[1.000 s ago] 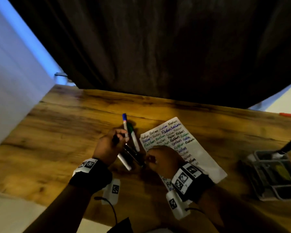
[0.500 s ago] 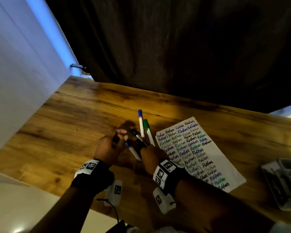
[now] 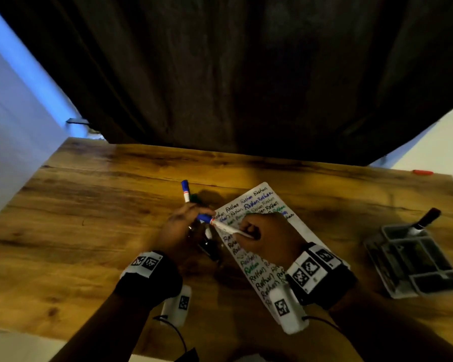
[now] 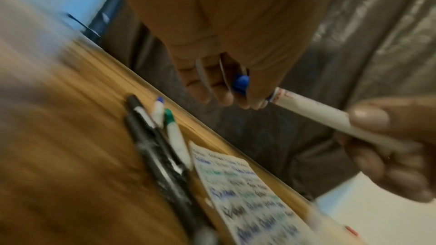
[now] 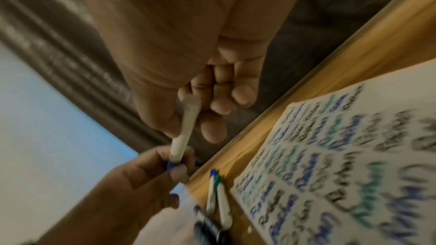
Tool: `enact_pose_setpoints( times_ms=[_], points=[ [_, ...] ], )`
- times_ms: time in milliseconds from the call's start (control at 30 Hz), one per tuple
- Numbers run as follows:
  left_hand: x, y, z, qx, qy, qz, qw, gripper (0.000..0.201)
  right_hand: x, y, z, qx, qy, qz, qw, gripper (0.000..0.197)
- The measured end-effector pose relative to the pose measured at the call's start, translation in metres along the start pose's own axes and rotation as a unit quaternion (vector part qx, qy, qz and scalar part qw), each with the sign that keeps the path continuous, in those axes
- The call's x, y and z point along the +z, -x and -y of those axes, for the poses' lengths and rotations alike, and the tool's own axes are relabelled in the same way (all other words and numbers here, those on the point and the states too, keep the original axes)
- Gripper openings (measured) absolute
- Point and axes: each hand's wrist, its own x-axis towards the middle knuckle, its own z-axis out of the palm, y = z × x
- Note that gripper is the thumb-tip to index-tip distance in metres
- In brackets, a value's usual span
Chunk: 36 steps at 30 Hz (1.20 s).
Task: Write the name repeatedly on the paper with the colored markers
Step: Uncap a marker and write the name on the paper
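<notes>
A white marker with a blue cap (image 3: pixel 205 218) is held level just above the left edge of the paper (image 3: pixel 262 202). My left hand (image 3: pixel 195 218) pinches the blue cap (image 4: pixel 240 83). My right hand (image 3: pixel 246 232) grips the white barrel (image 5: pixel 186 128) at its other end. The cap sits against the barrel. The paper is filled with rows of a name in black, blue and green. Left of the paper lie a blue-capped marker (image 3: pixel 185 190), a green one (image 4: pixel 174 133) and black ones (image 4: pixel 151 137), partly hidden under my left hand in the head view.
A grey divided tray (image 3: pixel 413 259) stands at the right of the wooden table (image 3: pixel 89 218), with a dark-capped marker (image 3: pixel 426 218) sticking out of it. A small red thing (image 3: pixel 422 172) lies at the far right edge. A dark curtain hangs behind the table.
My right hand has left the pile of markers and carried the blue-capped marker rightward over the paper. My left hand now pinches its cap.
</notes>
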Motion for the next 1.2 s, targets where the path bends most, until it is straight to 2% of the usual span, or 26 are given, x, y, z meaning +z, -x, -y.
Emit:
enact_pose_setpoints(
  times_ms=[100, 167, 267, 333, 400, 533, 667, 733, 800, 900, 967, 1033, 1100, 1200],
  points=[
    [0.023, -0.012, -0.018, 0.036, 0.02, -0.011, 0.999, 0.025, -0.017, 0.02, -0.015, 0.026, -0.041, -0.059, 0.997, 0.013],
    [0.037, -0.019, -0.033, 0.068, -0.009, -0.008, 0.998, 0.025, -0.026, 0.034, -0.023, 0.052, -0.089, -0.095, 0.99, 0.01],
    [0.055, -0.029, -0.054, 0.104, -0.003, 0.033, 0.994, 0.026, -0.035, 0.053, -0.029, 0.072, -0.209, -0.143, 0.965, 0.011],
    [0.066, -0.035, -0.067, 0.124, -0.01, 0.065, 0.99, 0.031, -0.039, 0.061, -0.03, 0.069, -0.265, -0.138, 0.952, 0.014],
    [0.075, -0.038, -0.082, 0.162, -0.009, 0.09, 0.983, 0.026, -0.039, 0.065, -0.033, 0.061, -0.306, -0.114, 0.943, 0.019],
    [0.087, -0.041, -0.103, 0.223, 0.008, 0.139, 0.965, 0.019, -0.042, 0.069, -0.039, 0.07, -0.333, -0.108, 0.934, 0.012],
    [0.091, -0.049, -0.102, 0.24, 0.003, 0.185, 0.953, 0.022, -0.054, 0.075, -0.041, 0.088, -0.344, -0.103, 0.929, 0.029],
    [0.089, -0.05, -0.105, 0.27, 0.001, 0.177, 0.946, 0.019, -0.059, 0.077, -0.041, 0.074, -0.359, -0.087, 0.926, 0.034],
    [0.088, -0.051, -0.11, 0.286, -0.023, 0.141, 0.947, 0.013, -0.064, 0.078, -0.04, 0.054, -0.355, -0.077, 0.93, 0.033],
    [0.088, -0.054, -0.108, 0.244, -0.059, 0.117, 0.961, 0.026, -0.074, 0.077, -0.043, 0.037, -0.333, -0.062, 0.94, 0.029],
    [0.082, -0.06, -0.094, 0.179, -0.061, 0.118, 0.975, 0.05, -0.087, 0.077, -0.051, 0.045, -0.386, -0.056, 0.92, 0.029],
    [0.073, -0.065, -0.08, 0.099, -0.066, 0.131, 0.984, 0.062, -0.106, 0.079, -0.063, 0.066, -0.416, -0.104, 0.901, 0.028],
    [0.068, -0.069, -0.073, 0.038, -0.08, 0.141, 0.986, 0.055, -0.121, 0.082, -0.074, 0.082, -0.391, -0.169, 0.901, 0.024],
    [0.08, -0.077, -0.072, -0.019, -0.088, 0.158, 0.983, 0.031, -0.118, 0.075, -0.088, 0.068, -0.364, -0.19, 0.909, 0.017]
  ],
)
